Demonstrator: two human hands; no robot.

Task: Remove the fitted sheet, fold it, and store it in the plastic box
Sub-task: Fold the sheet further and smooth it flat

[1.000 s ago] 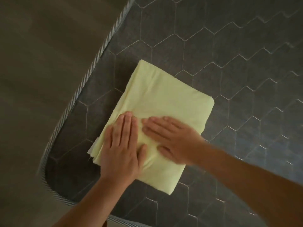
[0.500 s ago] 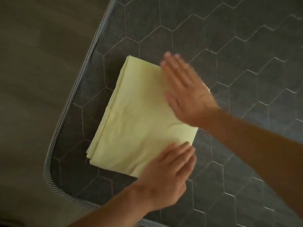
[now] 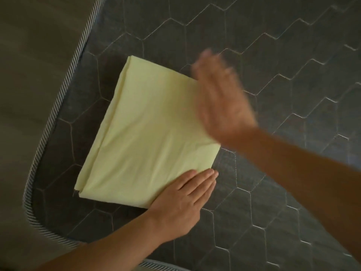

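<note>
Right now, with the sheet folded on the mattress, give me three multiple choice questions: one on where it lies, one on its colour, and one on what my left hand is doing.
1. Where does the folded sheet lie?
A) on the floor
B) on the mattress, near its rounded corner
C) in a plastic box

2. What colour is the sheet?
A) pale yellow
B) dark blue
C) red

3. How is the left hand placed?
A) curled round a bunched corner
B) flat, fingers straight, on the sheet's near edge
C) raised clear of the sheet

Answers:
1 B: the quilted grey surface and its piped edge show around the sheet.
2 A: the cloth is pale yellow all over.
3 B: the straight fingers lie on the cloth.
</note>
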